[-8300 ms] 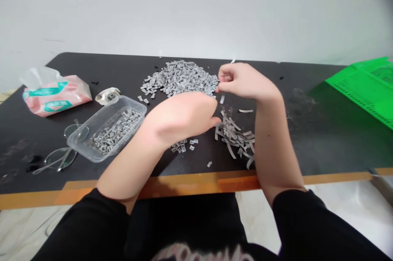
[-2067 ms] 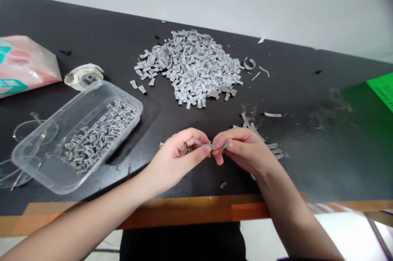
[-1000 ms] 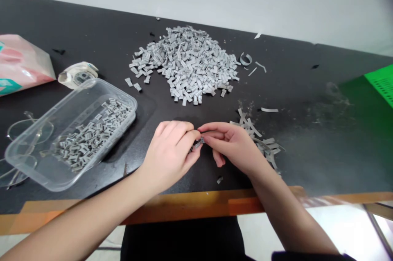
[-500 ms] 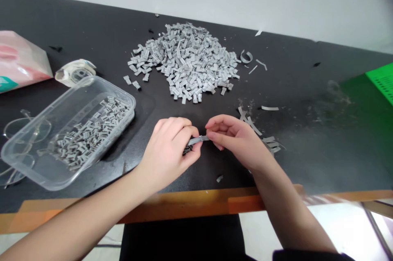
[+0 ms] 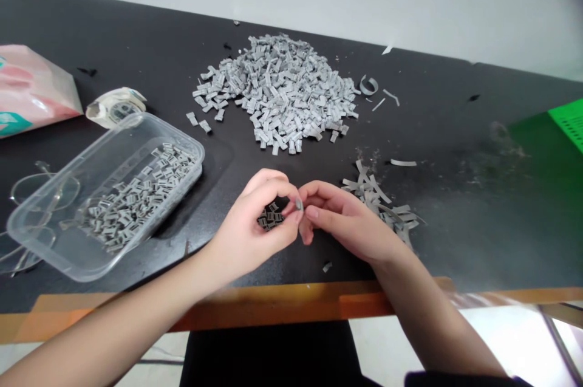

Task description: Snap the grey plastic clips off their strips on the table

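My left hand (image 5: pixel 250 217) pinches a small grey strip piece (image 5: pixel 299 205) between thumb and index finger; only its end shows at the fingertips. Close against it, my right hand (image 5: pixel 348 220) has its fingers curled and its thumb bent in toward the piece. Whatever its fingertips grip is hidden. Through the gap of my left hand several small grey metal-like clips (image 5: pixel 272 217) show on the black table (image 5: pixel 455 223). To the right of my right hand lies a loose heap of flat grey strips (image 5: pixel 373 189).
A large pile of small grey folded pieces (image 5: pixel 291 92) lies at the back. On the left stand a clear plastic box (image 5: pixel 45 208) of small clips, eyeglasses (image 5: pixel 68 189), a white tape-like roll (image 5: pixel 119 104) and a pink packet (image 5: pixel 36 86). A green object (image 5: pixel 569 123) is at far right.
The grey strip, stretched out between both hands before, now shows only a short end at my left fingertips. My right hand has moved slightly in, and the clips beneath my left hand are more visible.
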Demonstrator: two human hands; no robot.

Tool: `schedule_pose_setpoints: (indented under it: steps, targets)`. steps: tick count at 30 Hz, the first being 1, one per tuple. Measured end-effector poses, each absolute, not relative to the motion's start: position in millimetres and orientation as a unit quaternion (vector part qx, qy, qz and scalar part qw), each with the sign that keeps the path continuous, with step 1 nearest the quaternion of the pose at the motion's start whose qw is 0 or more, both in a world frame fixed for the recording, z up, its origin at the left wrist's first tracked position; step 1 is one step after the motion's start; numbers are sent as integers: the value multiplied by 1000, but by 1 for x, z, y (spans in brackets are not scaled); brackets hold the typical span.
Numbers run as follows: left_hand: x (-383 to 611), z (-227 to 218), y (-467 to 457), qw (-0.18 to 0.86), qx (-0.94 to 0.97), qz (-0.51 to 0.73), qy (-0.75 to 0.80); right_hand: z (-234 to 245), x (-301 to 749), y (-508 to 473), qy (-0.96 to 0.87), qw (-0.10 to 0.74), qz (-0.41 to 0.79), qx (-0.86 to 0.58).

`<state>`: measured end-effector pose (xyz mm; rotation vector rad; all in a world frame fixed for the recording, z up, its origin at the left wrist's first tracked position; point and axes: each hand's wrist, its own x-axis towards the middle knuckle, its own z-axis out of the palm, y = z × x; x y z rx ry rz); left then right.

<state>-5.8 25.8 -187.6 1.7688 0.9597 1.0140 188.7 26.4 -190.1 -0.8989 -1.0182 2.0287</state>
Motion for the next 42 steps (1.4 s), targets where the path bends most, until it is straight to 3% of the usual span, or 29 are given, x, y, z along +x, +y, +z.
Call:
schedule_pose_setpoints:
  steps: [5, 16, 23, 32, 42]
  targets:
    - [-7, -184, 27, 503, 660, 417, 372, -191, 192, 26, -340, 363, 804, -324]
    - [-5, -185, 24, 508, 665, 409, 362, -192, 190, 26, -379, 424, 749, -340]
    - [-6, -185, 22, 489, 679, 406, 368, -190, 188, 27, -329, 399, 786, -339]
    - [-4, -188, 23, 438, 682, 415, 415, -193, 192, 25, -375, 397, 746, -382]
    - [-6, -183, 22, 488, 651, 419, 403, -194, 190, 27, -353, 373, 748, -421]
